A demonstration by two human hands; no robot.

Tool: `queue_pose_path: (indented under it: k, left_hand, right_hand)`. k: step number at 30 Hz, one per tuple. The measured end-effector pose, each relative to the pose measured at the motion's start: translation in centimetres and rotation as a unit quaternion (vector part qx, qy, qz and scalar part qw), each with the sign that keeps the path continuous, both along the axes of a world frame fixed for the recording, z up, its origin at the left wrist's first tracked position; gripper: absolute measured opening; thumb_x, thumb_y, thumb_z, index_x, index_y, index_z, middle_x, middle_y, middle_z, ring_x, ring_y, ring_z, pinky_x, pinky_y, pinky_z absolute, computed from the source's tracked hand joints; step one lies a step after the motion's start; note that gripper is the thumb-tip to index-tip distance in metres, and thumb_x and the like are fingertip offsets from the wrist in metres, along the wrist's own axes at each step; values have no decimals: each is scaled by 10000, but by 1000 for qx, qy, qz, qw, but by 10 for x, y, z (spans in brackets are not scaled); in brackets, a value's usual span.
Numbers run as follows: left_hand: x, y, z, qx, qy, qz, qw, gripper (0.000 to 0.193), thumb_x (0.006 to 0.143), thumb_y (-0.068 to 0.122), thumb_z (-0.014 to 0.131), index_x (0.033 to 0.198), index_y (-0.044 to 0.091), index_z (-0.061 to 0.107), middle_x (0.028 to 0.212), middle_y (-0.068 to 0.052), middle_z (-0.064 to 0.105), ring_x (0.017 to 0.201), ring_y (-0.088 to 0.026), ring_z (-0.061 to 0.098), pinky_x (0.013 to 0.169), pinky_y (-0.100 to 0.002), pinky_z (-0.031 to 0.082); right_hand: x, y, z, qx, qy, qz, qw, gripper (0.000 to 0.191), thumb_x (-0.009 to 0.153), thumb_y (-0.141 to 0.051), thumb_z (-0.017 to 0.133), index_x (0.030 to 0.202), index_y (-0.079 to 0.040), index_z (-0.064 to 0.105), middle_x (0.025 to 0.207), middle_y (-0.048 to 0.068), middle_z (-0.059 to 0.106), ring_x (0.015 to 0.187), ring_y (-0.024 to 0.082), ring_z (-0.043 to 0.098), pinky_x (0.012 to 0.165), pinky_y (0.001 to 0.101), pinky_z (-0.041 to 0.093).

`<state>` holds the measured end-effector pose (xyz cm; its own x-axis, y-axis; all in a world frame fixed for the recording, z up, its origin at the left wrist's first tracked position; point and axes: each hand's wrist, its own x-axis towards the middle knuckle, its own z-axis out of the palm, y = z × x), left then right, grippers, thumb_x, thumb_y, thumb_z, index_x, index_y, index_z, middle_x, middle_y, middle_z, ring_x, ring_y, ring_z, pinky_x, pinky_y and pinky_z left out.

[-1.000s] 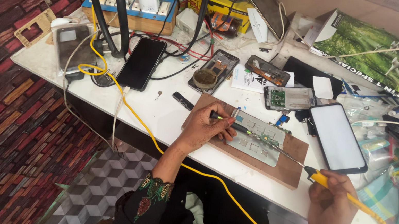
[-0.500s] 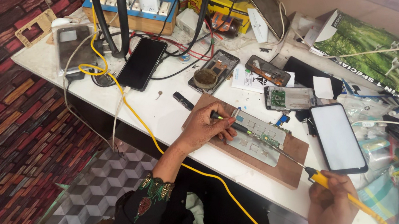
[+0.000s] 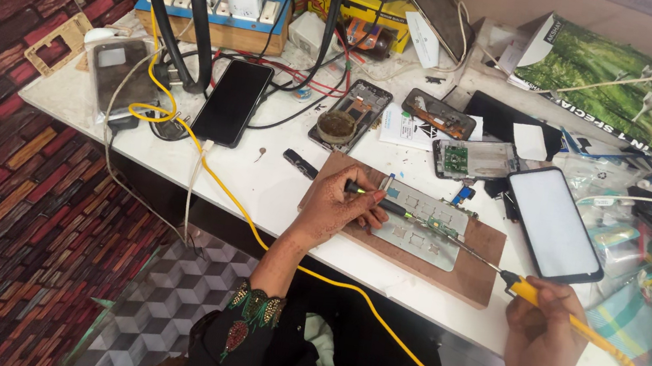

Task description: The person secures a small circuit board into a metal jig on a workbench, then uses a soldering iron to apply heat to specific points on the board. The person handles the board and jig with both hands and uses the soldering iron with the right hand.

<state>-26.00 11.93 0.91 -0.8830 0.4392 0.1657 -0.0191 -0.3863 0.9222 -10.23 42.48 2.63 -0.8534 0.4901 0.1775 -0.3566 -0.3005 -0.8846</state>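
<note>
The fingers [image 3: 357, 200] of the left hand [image 3: 335, 210] are pinched shut around dark tweezers [image 3: 379, 201], whose tips rest on a small circuit board [image 3: 439, 224]. That board lies on a grey metal plate [image 3: 419, 237], which sits on a wooden board [image 3: 471, 267] at the table's near edge. The right hand [image 3: 543, 341] is closed around the yellow handle of a soldering iron [image 3: 527, 292]; its thin tip reaches across the wooden board to the circuit board. Its yellow cable [image 3: 376, 309] loops off the near edge and back up toward the table's far left corner. A white-screened phone [image 3: 556, 224] lies just right of the wooden board, a black phone [image 3: 233, 102] farther left on the table [image 3: 259, 178].
</note>
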Motion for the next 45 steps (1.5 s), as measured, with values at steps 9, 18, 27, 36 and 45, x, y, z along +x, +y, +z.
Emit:
queue_pose_path:
  k: [9, 18, 27, 36, 45]
  left_hand:
    - [1, 0, 2, -5, 1, 3, 1000, 197, 1009, 185, 664, 1015, 22, 553, 852, -187, 753, 721, -186, 752, 586, -299, 597]
    - [1, 0, 3, -2, -4, 4, 1000, 199, 1005, 185, 666, 1005, 26, 546, 843, -184, 754, 710, -185, 749, 578, -295, 590]
    - [2, 0, 6, -6, 4, 11, 1000, 208, 995, 192, 680, 992, 32, 547, 836, -182, 757, 702, -185, 753, 570, -290, 595]
    - [3, 0, 8, -21, 1, 18, 1000, 208, 994, 200, 678, 985, 37, 549, 830, -174, 757, 697, -178, 753, 562, -282, 591]
    - [2, -2, 1, -23, 4, 18, 1000, 220, 995, 215, 686, 994, 34, 560, 836, -172, 759, 696, -173, 749, 570, -275, 580]
  right_hand:
    - [1, 1, 0, 15, 0, 10, 1000, 174, 1049, -107, 585, 990, 46, 644, 712, 88, 558, 666, 171, 499, 639, 294, 386]
    - [0, 0, 1, 31, 2, 9, 999, 182, 1047, -113, 579, 1002, 51, 645, 694, 92, 550, 645, 170, 487, 624, 293, 375]
    - [0, 2, -1, 27, -9, -4, 1000, 169, 1051, -104, 577, 1035, 50, 643, 763, 93, 565, 667, 164, 502, 626, 292, 380]
    - [0, 7, -7, -24, -1, -24, 999, 181, 1033, -158, 630, 1081, 16, 634, 841, 89, 623, 724, 168, 575, 692, 289, 448]
    - [3, 15, -28, -5, 80, 18, 997, 207, 1117, -161, 644, 1114, 44, 614, 828, 130, 625, 724, 199, 583, 722, 313, 464]
